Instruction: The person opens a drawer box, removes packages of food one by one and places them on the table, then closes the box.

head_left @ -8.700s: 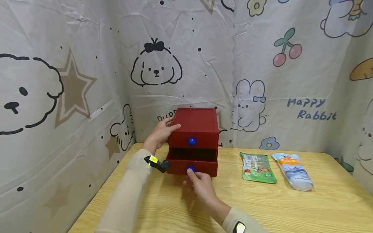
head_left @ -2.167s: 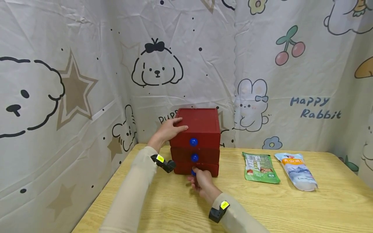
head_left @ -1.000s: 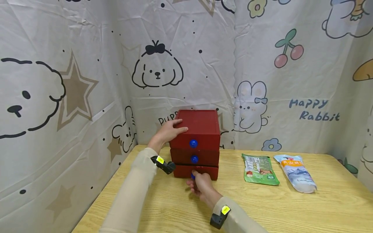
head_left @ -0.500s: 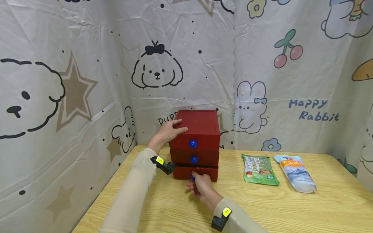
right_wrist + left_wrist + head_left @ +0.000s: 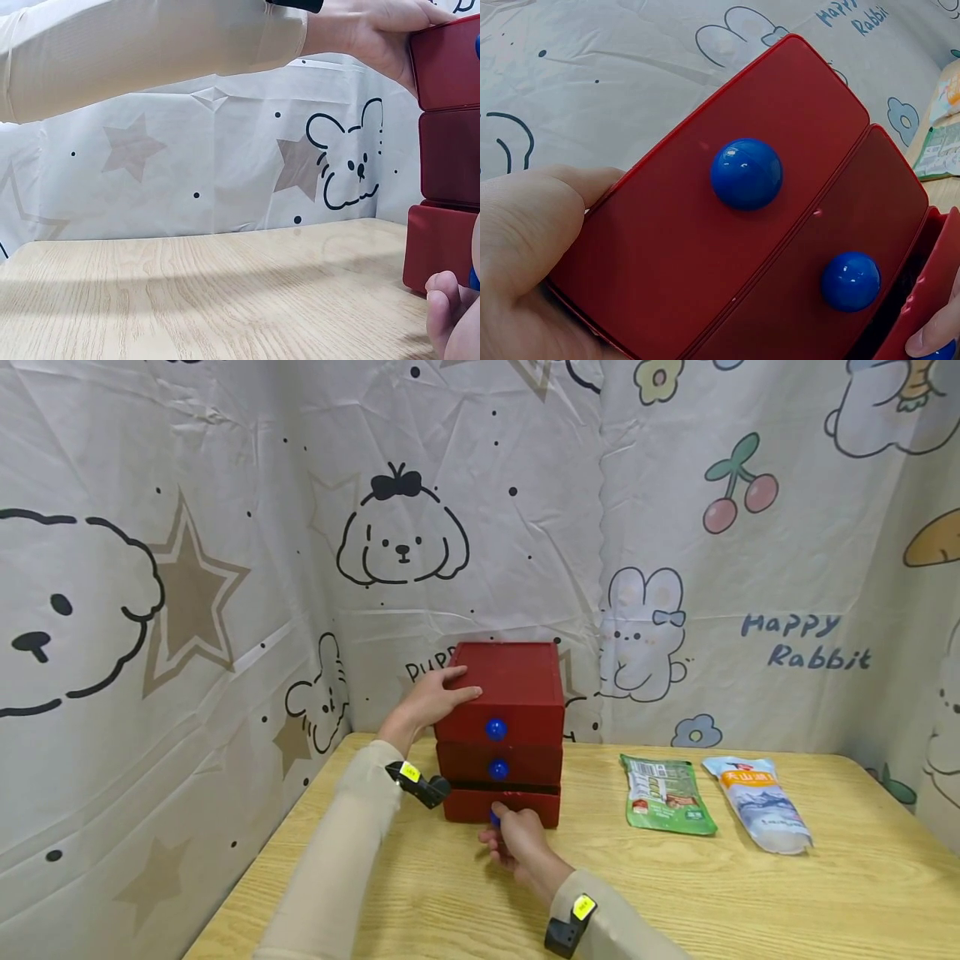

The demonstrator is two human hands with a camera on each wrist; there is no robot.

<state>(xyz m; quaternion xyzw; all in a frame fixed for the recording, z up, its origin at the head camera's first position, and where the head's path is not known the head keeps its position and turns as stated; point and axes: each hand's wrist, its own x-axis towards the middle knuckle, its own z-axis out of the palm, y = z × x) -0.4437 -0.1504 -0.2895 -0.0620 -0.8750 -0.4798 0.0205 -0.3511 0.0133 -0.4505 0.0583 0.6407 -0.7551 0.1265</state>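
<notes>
A small red drawer cabinet (image 5: 508,672) with three stacked drawers stands on the wooden table. My left hand (image 5: 431,702) holds its upper left edge, two digits over the top and the rest of the hand down the side. With thumb and fingers my right hand (image 5: 525,839) pinches the bottom drawer's blue knob, mostly covered by the thumb. That bottom drawer (image 5: 465,806) is out a little, a dark gap showing above its front. The top blue knob (image 5: 746,174) and middle blue knob (image 5: 850,281) sit on drawers that are pushed in.
To the right on the table (image 5: 750,910) lie a green food pouch (image 5: 667,795) and a blue-and-white packet (image 5: 759,804). A cartoon-printed cloth (image 5: 525,552) hangs behind and along the left side.
The middle drawer, out at first, is now in. My right hand has gone to the bottom knob and drawn that drawer slightly toward me. My left hand stays on the cabinet.
</notes>
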